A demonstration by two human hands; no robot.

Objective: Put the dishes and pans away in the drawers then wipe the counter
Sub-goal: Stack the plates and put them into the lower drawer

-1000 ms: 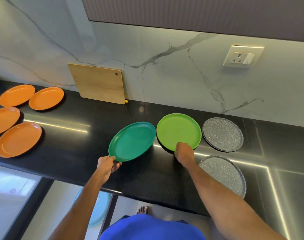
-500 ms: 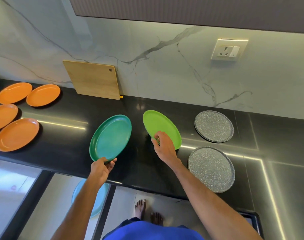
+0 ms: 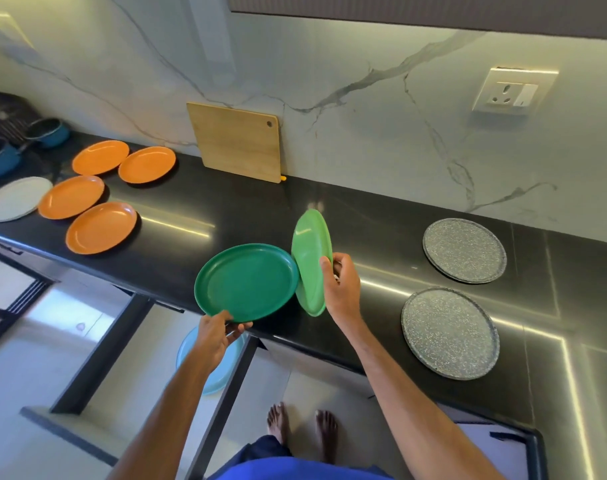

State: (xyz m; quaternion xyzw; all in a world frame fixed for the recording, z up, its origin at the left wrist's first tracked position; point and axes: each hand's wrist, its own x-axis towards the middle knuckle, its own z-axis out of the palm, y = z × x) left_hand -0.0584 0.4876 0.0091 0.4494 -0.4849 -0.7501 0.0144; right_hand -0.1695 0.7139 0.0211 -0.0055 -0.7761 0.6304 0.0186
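while left hand grips green plate, right hand holds lime plate.

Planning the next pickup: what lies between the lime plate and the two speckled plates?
In the head view, only the right hand gripping the lime plate, then bare counter up to the speckled plates.

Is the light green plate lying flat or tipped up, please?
Tipped up: the plate shows as a narrow oval, gripped by the right hand.
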